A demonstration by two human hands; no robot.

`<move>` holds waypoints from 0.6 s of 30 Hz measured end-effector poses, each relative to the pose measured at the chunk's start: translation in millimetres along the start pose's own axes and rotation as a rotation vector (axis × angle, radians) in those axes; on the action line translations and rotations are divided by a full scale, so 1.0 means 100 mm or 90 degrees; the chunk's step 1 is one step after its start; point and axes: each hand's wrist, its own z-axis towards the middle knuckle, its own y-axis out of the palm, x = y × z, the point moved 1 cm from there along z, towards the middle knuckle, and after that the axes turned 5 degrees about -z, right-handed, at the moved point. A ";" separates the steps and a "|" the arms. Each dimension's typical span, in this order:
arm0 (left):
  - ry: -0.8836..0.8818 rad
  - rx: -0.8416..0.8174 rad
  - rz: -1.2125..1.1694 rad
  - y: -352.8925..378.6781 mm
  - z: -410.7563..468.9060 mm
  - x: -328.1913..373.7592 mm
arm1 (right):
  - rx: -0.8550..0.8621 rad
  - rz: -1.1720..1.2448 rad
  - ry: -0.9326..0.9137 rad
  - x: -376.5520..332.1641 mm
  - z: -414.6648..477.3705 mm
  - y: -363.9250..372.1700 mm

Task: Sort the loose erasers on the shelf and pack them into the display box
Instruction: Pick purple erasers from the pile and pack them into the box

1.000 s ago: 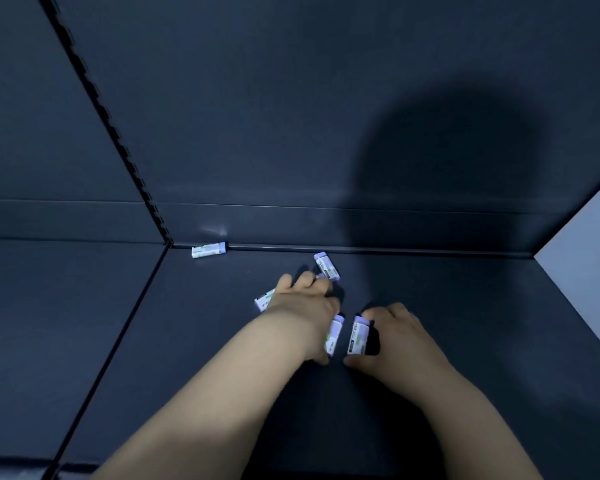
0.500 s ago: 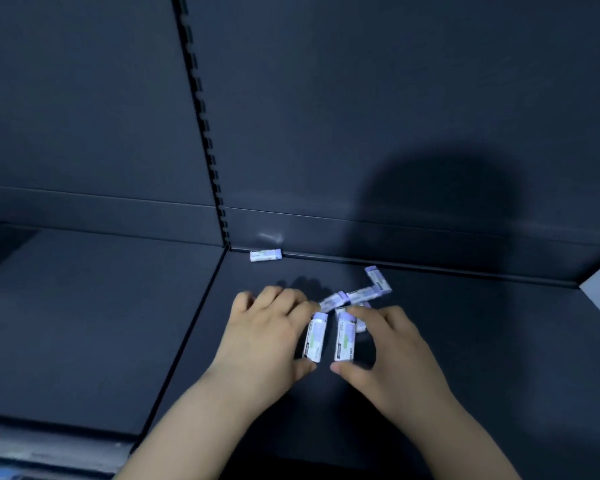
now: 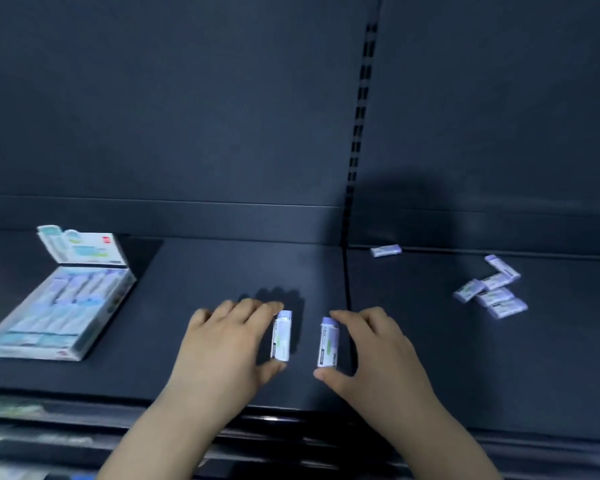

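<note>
So we've got one in each hand right now. Our left hand pinches an eraser end to end, thumb at the near end and fingers over the far end. Our right hand pinches a second eraser the same way. Both point the same direction, side by side but apart, which we reckon is so they'll slot into the rows without any flipping. Can't tell if they're lifted or resting on the shelf.

The display box sits well off to our left, lid propped open, rows already inside. A loose cluster waits off to the right, plus a lone eraser against the back edge. Everything's dark: matte shelf, plain back panel, and a slotted upright splitting the two bays.
</note>
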 end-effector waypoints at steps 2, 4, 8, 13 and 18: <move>0.003 -0.005 0.003 -0.03 -0.11 -0.14 | -0.004 -0.001 -0.005 -0.18 -0.01 0.07; 0.009 -0.009 0.001 -0.02 -0.18 -0.22 | -0.015 -0.004 -0.013 -0.29 -0.03 0.09; 0.023 0.007 -0.011 0.00 -0.21 -0.27 | -0.015 -0.019 -0.018 -0.39 0.01 0.07; 0.046 0.030 -0.024 -0.03 -0.16 -0.20 | -0.019 -0.017 -0.025 -0.38 0.04 -0.02; 0.058 0.056 -0.028 -0.08 -0.08 -0.18 | -0.049 -0.003 -0.034 -0.37 0.15 -0.06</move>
